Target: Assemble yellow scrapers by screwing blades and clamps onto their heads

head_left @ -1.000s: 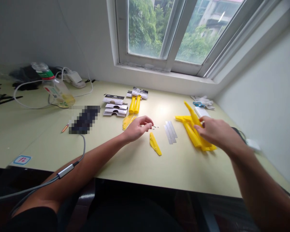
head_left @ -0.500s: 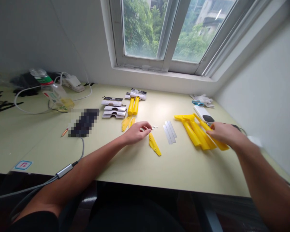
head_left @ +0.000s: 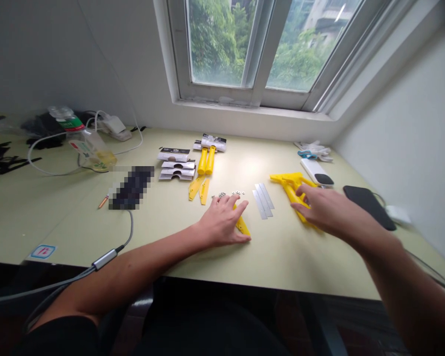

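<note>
In the head view, the left hand [head_left: 222, 222] is spread over a flat yellow piece [head_left: 242, 227] on the worktop [head_left: 267, 264]; contact is unclear. To the right, the right hand [head_left: 332, 210] curves over yellow handles [head_left: 287, 184]; whether it grips one, I cannot tell. Metal strips [head_left: 263, 200] lie between the hands, small hardware [head_left: 238, 192] just left of them.

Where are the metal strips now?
In the head view, the metal strips lie right of centre, between the left hand and the yellow handles by the right hand.
</note>
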`<action>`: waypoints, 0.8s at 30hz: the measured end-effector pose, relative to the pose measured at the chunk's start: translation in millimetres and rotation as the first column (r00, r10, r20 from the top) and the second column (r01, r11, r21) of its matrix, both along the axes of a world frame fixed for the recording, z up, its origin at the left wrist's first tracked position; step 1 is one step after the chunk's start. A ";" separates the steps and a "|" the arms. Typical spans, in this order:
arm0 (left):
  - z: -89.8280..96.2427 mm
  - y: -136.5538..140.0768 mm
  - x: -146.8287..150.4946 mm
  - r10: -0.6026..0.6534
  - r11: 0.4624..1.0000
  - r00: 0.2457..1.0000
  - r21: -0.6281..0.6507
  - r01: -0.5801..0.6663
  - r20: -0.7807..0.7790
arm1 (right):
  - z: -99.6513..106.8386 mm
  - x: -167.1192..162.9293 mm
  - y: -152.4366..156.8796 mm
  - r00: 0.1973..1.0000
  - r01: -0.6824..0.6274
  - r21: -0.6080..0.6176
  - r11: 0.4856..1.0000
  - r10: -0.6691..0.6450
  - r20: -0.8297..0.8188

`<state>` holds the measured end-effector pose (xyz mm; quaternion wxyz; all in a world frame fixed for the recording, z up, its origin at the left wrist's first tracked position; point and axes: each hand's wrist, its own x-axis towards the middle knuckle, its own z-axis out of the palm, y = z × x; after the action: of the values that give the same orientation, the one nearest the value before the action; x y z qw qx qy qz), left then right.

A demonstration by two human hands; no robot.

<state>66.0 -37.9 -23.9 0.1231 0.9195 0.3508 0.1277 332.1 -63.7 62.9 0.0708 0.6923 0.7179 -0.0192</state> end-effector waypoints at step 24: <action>47.9 69.8 -85.0 0.035 0.986 0.997 -0.164 -0.024 0.066 | -2.8 -84.5 16.8 0.907 -0.413 -0.164 0.896 0.388 -0.163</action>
<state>-19.0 31.9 24.0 0.2078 0.8961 0.3692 0.1320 247.6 -46.9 60.1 0.0950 0.5165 0.8428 -0.1180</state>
